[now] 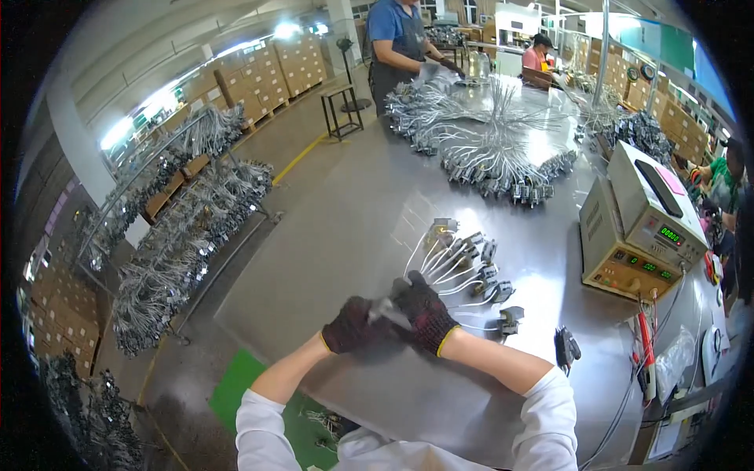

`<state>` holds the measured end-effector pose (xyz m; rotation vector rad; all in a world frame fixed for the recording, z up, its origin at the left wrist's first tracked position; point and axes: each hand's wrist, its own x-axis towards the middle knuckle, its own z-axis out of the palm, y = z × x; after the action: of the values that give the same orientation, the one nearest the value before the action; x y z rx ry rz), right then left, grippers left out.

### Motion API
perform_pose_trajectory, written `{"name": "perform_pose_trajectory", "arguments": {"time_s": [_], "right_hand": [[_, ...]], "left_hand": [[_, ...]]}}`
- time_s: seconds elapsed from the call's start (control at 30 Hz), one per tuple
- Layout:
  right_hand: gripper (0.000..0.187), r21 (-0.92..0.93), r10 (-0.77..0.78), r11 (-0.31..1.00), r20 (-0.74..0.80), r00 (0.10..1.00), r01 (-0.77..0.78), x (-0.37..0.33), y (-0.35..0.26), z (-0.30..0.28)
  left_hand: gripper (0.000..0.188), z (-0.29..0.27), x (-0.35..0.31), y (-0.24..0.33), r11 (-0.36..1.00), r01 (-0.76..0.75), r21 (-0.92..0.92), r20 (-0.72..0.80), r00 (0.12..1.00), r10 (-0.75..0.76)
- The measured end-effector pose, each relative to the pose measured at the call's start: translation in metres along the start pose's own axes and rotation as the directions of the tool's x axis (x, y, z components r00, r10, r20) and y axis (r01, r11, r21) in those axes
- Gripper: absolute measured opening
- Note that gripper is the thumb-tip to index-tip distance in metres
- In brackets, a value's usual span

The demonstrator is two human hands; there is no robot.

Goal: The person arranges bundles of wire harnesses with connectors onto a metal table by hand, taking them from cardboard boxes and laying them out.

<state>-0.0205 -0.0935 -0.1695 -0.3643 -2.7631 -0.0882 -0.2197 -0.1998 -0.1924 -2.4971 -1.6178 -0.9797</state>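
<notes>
"Since the work seems to centre on the white cords [459, 290], where are they?"

"On the bench [314, 228], fanned out just beside the right hand [422, 312], their grey connectors [510, 319] pointing away from it. I'd judge the step as working on a piece by hand at the cords' near ends."

"How do the hands stand?"

"Both gloved. The left hand [350, 324] is curled closed, apparently on a pale piece [388, 313], too blurred to identify. The right hand bends its fingers against that piece's other side; I can't tell how far they close."

"What would the next move call for?"

"Probably one steady hand while the other works, without dragging the fan."

"And farther out?"

"A black connector [565, 348] to the right, stacked test instruments [620, 235] beyond it, and a larger cable pile [491, 161] toward the far end."
</notes>
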Motion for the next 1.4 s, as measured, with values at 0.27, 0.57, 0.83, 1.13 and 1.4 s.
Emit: {"name": "perform_pose_trajectory", "arguments": {"time_s": [0.27, 0.57, 0.83, 1.13, 1.4], "right_hand": [[0.035, -0.016, 0.085, 0.996, -0.041, 0.996, -0.086, -0.036, 0.026, -0.003], [0.042, -0.136, 0.346, 0.920, -0.155, 0.925, -0.367, -0.092, 0.091, -0.103], [0.030, 0.018, 0.514, 0.858, 0.017, 0.858, -0.514, -0.127, 0.120, -0.093], [0.024, 0.095, 0.389, 0.918, -0.029, 0.921, -0.385, -0.122, 0.079, -0.100], [0.032, 0.471, 0.650, 0.645, 0.076, 0.756, -0.602, -0.099, 0.101, -0.136]], "left_hand": [[0.031, 0.024, 0.036, -0.015, 0.995, 0.087, -0.043, -0.069, 0.994, -0.089], [0.033, 0.068, 0.111, -0.090, 0.876, 0.304, -0.374, -0.480, 0.745, -0.463], [0.031, 0.085, 0.114, -0.102, 0.843, 0.342, -0.415, -0.469, 0.713, -0.521], [0.039, 0.073, 0.116, -0.115, 0.917, 0.301, -0.262, -0.508, 0.765, -0.396], [0.044, 0.067, 0.110, -0.111, 0.888, 0.205, -0.413, -0.465, 0.791, -0.398]]}}
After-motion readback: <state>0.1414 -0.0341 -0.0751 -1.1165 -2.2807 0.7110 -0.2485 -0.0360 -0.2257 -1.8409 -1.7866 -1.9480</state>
